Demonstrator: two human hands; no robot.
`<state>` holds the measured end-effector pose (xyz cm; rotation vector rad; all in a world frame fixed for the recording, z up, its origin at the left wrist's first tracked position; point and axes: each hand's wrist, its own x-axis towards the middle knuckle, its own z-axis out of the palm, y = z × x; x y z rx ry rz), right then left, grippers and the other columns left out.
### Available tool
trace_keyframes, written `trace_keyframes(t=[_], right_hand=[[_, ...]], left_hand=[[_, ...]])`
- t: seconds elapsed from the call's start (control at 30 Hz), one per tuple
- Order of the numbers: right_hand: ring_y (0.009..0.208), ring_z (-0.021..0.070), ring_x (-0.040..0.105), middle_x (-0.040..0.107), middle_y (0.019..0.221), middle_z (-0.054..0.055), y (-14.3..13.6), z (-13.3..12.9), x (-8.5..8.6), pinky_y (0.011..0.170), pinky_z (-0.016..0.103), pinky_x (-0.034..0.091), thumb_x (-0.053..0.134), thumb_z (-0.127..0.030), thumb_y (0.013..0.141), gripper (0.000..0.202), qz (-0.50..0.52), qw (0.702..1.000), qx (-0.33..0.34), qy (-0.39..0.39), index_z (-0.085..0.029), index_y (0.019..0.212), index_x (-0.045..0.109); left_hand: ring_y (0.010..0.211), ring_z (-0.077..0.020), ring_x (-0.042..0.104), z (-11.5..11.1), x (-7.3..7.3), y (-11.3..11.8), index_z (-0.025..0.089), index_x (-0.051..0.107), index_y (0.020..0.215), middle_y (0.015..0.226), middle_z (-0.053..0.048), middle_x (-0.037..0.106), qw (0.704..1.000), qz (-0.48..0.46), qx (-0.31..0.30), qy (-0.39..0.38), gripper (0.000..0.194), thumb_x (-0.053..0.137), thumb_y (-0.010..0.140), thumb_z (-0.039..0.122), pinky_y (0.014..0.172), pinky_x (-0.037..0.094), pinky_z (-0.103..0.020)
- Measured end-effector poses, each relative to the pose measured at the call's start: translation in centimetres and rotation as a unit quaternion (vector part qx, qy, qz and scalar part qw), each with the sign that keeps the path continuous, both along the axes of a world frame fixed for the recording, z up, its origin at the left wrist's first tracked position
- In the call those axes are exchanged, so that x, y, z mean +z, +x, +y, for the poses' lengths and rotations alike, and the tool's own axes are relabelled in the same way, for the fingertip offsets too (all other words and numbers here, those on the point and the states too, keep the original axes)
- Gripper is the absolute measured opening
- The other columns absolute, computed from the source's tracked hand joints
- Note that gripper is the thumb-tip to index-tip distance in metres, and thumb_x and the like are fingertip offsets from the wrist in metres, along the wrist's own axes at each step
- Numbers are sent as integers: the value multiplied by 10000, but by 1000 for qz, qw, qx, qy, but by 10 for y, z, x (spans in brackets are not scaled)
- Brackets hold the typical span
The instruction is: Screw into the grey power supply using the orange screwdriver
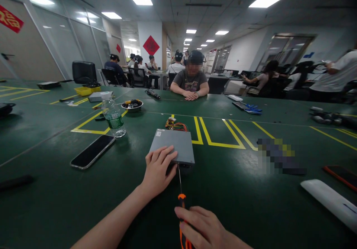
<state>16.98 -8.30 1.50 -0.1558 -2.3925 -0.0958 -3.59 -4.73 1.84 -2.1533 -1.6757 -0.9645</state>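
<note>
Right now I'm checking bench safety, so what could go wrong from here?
The screwdriver shaft runs close to the thumb of the left hand; a slip might jab it. Only that hand appears to steady the grey metal box, so a hard push from the right hand could shift it. The bottle stands beside the phone; a knock might tip it over.

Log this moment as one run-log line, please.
left hand: on grey metal box | right hand: holding screwdriver | screwdriver: at box's near side | wires: behind box
</note>
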Motion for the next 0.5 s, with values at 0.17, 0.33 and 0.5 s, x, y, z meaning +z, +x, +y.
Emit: trace_keyframes(t=[0.17,0.33,0.5], right_hand=[[711,111,653,696,916,78,9,-4,11,735,242,528,299,-144,947,249,4,1000,-9,4,-150,936,548],[722,116,657,699,893,81,19,-3,7,715,251,526,252,-153,959,280,24,999,-33,22,-152,939,531],[831,141,654,683,952,109,25,0,-1,759,278,517,333,-261,960,229,13,999,-35,24,-130,997,517]], left_hand=[[1168,-235,446,1,1,-1,276,539,1137,1277,-15,540,1000,3,-4,4,295,505,845,299,909,273,-412],[1177,-233,437,2,-1,-3,282,528,1152,1287,-6,531,1000,3,-8,-4,308,505,846,306,913,273,-411],[1179,-237,433,2,-1,-3,283,529,1151,1289,-12,530,1000,3,-7,-5,305,498,850,314,915,272,-413]])
